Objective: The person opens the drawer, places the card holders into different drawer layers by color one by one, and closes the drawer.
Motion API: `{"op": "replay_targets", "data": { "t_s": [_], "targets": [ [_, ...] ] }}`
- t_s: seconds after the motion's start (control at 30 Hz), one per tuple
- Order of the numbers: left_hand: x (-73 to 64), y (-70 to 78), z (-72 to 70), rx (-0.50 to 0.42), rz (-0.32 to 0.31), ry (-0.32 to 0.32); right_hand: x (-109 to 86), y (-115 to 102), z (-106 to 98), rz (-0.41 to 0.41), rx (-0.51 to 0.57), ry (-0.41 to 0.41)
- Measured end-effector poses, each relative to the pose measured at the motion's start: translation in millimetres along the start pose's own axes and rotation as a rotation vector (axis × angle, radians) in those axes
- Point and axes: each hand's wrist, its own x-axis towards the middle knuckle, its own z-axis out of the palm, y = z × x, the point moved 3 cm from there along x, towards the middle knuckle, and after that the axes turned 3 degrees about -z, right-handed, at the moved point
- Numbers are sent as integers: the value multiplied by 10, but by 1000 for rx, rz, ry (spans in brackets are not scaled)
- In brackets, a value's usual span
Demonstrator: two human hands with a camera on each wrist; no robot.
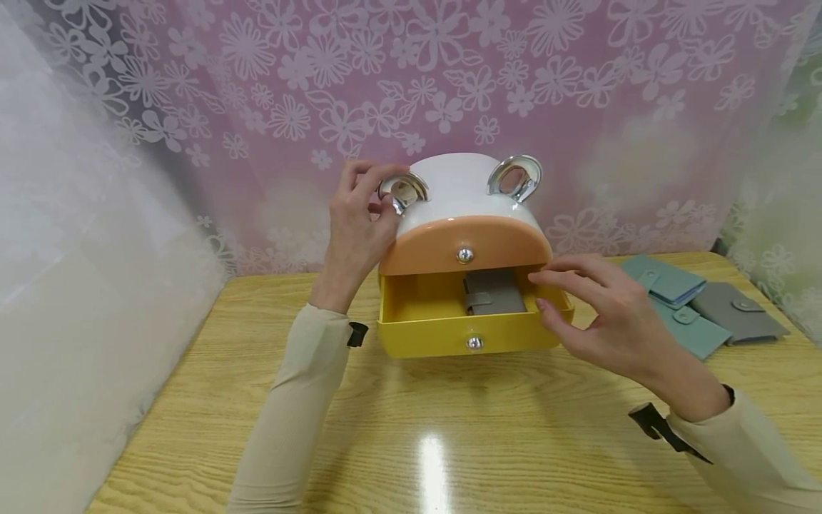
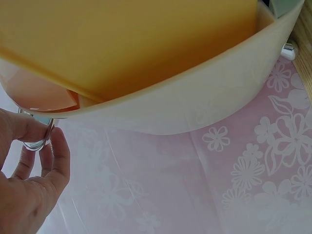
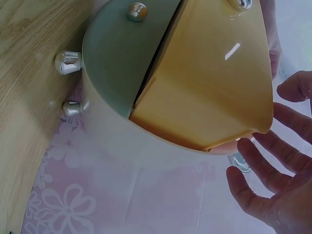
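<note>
A white storage box (image 1: 456, 185) with silver ring-shaped ears stands on the table, its yellow drawer (image 1: 427, 341) pulled out below an orange drawer (image 1: 507, 246). Inside the yellow drawer a grey card holder (image 1: 499, 291) with a strap lies toward the right. My left hand (image 1: 359, 228) pinches the left silver ear (image 1: 419, 187) between thumb and fingers. At the drawer's right side, my right hand (image 1: 613, 318) has its fingers loosely spread, holding nothing; in the right wrist view its fingertips (image 3: 246, 146) are by the drawer's edge, and I cannot tell whether they touch.
Right of the box lie two green card holders (image 1: 696, 332) and a grey one (image 1: 738, 314), overlapping on the wooden table (image 1: 359, 442). A green lower drawer (image 3: 117, 58) and silver feet (image 3: 68, 62) show in the right wrist view. A pink flowered curtain (image 1: 398, 78) hangs behind.
</note>
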Motion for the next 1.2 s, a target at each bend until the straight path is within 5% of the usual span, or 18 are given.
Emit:
{"op": "replay_targets", "data": {
  "t_s": [1.2],
  "targets": [
    [17, -28, 29, -5, 3, 3, -176, 301, -184, 29, -78, 70]
  ]
}}
